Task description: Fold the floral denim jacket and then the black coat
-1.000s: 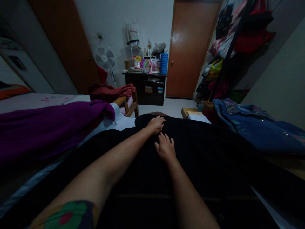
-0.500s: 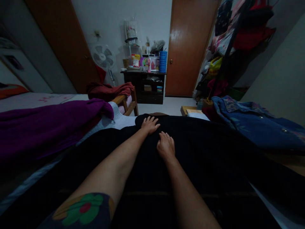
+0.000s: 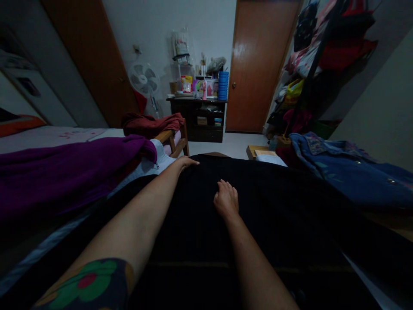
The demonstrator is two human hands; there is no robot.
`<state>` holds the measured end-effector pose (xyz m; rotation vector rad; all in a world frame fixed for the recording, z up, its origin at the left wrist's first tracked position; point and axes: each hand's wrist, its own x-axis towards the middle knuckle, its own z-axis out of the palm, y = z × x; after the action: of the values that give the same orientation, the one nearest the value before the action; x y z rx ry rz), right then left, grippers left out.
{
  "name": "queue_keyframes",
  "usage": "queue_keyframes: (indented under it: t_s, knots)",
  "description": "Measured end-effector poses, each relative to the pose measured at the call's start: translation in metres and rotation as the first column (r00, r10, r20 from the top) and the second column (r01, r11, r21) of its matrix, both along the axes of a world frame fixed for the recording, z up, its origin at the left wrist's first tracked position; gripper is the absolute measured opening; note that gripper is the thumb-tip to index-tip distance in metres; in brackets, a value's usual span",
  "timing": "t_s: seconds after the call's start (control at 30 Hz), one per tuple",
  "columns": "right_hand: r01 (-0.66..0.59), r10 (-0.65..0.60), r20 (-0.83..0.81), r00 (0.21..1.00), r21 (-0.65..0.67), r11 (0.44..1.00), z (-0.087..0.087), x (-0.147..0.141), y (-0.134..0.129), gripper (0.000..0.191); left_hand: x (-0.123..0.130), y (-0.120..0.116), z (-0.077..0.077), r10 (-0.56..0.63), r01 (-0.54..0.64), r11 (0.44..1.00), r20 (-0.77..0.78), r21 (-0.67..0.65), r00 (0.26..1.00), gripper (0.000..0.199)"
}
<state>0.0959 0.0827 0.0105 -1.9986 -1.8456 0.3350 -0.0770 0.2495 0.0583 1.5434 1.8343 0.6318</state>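
Note:
A large black garment (image 3: pixel 258 202), probably a coat or jacket, lies spread out before me, its sides reaching far left and right. At its far left edge, near the shoulder, rests my left hand (image 3: pixel 187 162). The thumb points right along the cloth, stretched out, while the other fingers are mostly hidden behind the hand. My right hand (image 3: pixel 226 197) lies palm down on the middle of the garment, fingers loosely bent and holding nothing. A brown strip (image 3: pixel 216 153) shows at the garment's far edge.
Purple cloth (image 3: pixel 77 172) lies to the left, beside a reddish cloth (image 3: pixel 151 125) on a wooden frame (image 3: pixel 178 146). A folded denim jacket (image 3: pixel 351 168) is on the right. Farther off stand a fan (image 3: pixel 144 79), a dark cabinet (image 3: pixel 193 116) and a door (image 3: pixel 258 64).
My left hand has moved left and slightly away, from flat with spread fingers on the black garment to its far left edge. My right hand stays in place on the cloth.

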Motion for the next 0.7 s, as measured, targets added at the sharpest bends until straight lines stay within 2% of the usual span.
queue_keyframes:
  t_s: [0.07, 0.13, 0.2, 0.3, 0.5, 0.6, 0.7]
  knots:
    - [0.004, -0.004, 0.001, 1.000, 0.006, 1.000, 0.000, 0.000, 0.000, 0.051, 0.000, -0.003, -0.005, -0.035, 0.040, 0.997, 0.083, -0.064, 0.996, 0.033]
    - [0.002, -0.002, 0.004, 1.000, 0.005, 1.000, 0.000, 0.000, 0.000, 0.051, 0.003, -0.004, -0.010, -0.052, 0.064, 0.995, 0.145, -0.081, 0.988, 0.026]
    - [-0.002, 0.002, 0.007, 1.000, 0.003, 1.000, 0.000, 0.000, 0.000, 0.051, 0.005, -0.002, -0.013, -0.056, 0.067, 0.996, 0.182, -0.060, 0.982, 0.022]
    - [0.005, -0.005, 0.011, 1.000, 0.010, 1.000, -0.001, 0.000, 0.000, 0.051, 0.006, 0.001, -0.017, -0.067, 0.059, 0.997, 0.204, 0.044, 0.977, 0.016]
    - [0.006, -0.007, 0.019, 1.000, 0.028, 1.000, -0.003, -0.001, -0.001, 0.051, 0.004, -0.002, -0.019, -0.143, 0.074, 0.947, 0.204, 0.313, 0.968, 0.026]
    - [0.006, -0.007, 0.020, 1.000, 0.021, 1.000, -0.002, -0.001, -0.001, 0.051, 0.004, -0.002, -0.018, -0.158, 0.076, 0.941, 0.230, 0.331, 0.960, 0.032]
    - [0.006, -0.007, 0.019, 1.000, 0.010, 1.000, -0.001, -0.001, -0.001, 0.051, 0.004, 0.000, -0.014, -0.149, 0.075, 0.962, 0.272, 0.264, 0.951, 0.031]
